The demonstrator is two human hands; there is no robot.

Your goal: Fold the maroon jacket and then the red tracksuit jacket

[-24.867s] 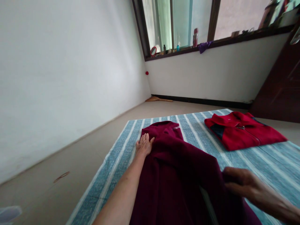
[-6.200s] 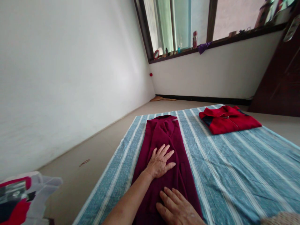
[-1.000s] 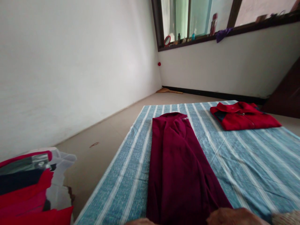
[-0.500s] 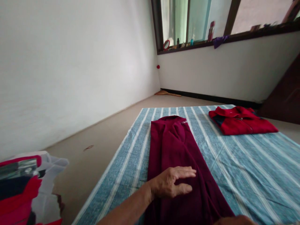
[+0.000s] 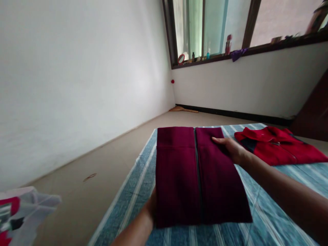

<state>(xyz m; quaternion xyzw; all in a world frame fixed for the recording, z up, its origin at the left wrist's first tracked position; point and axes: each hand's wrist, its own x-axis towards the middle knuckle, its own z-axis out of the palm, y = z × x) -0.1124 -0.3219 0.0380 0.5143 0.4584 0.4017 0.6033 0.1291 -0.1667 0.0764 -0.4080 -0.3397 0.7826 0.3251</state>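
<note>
A maroon garment [image 5: 176,177], folded into a rectangle with a dark zipper down its front, is held between my two hands over the striped blue sheet [image 5: 135,191]. My right hand [image 5: 230,148] grips its upper right edge, thumb on top and the other fingers hidden beneath. At the lower left edge is my left hand [image 5: 153,205], its fingers hidden behind the cloth.
A folded red garment [image 5: 279,147] with dark patches lies on the sheet at the right. On the floor at the left are a white plastic bag [image 5: 38,208] with clothes inside and a thin loop [image 5: 90,177]. Small items line the windowsill.
The maroon garment, long and lying on the sheet before, is now a shorter rectangle with its zipper showing. My left hand went from flat on top to its left edge; my right hand reached its upper right.
</note>
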